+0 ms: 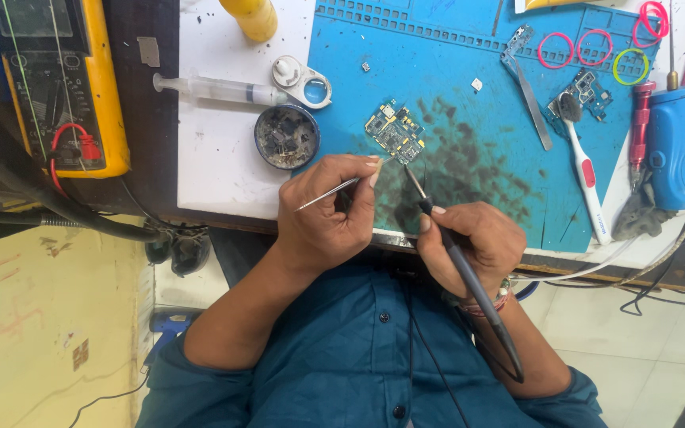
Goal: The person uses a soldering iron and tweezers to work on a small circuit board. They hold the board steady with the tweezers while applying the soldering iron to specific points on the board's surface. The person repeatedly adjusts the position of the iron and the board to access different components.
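Left hand: the left hand [328, 212] is closed narrow round a pair of fine tweezers [334, 189], tips aimed at the near edge of the circuit board [395, 131].
Right hand: the right hand [473, 242] grips a soldering iron [469, 277] like a pen, its tip touching or just short of the board's near corner; I cannot tell which.
Circuit board: small, green and gold, lying flat on the blue mat [469, 95], just beyond both hands' fingertips.
Beyond the left hand: a round tin of scrap parts [286, 136], a syringe [220, 89] and a loupe [304, 79].
Far left of the left hand: a yellow multimeter [61, 83] on the bench [216, 166].
Beyond the right hand, to its right: a toothbrush [584, 162], a second small board [588, 91], coloured rubber bands [596, 47].
Doing it well: probably rest both wrists on the bench edge, steady the part with the tweezers, touch the iron briefly, and keep the tip off neighbouring parts.
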